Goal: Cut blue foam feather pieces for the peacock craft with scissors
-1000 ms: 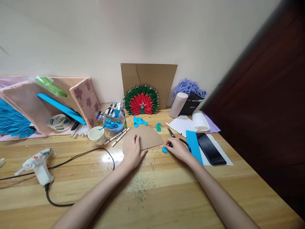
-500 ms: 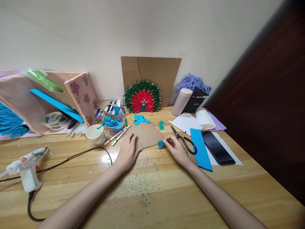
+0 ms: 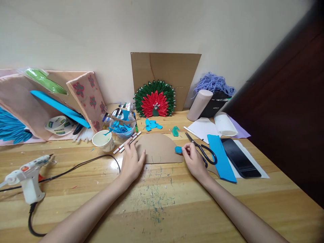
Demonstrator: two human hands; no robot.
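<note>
Cardboard half-circle point(image 3: 158, 148) lies bare on the counter point(image 3: 162, 202), pinned by my left hand point(image 3: 131, 163), its fingers pressed flat. My right hand point(image 3: 193, 158) pinches one blue petal point(image 3: 178, 150) at its right edge; none looks attached.

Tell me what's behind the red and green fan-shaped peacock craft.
A brown cardboard sheet stands behind the red and green peacock craft, against the wall; its lower middle is covered by the craft.

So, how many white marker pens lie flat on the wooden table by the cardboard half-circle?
2. Both white marker pens lie side by side, left of the brown cardboard half-circle and just beyond the left hand. Others may be hidden in the clutter behind.
</note>
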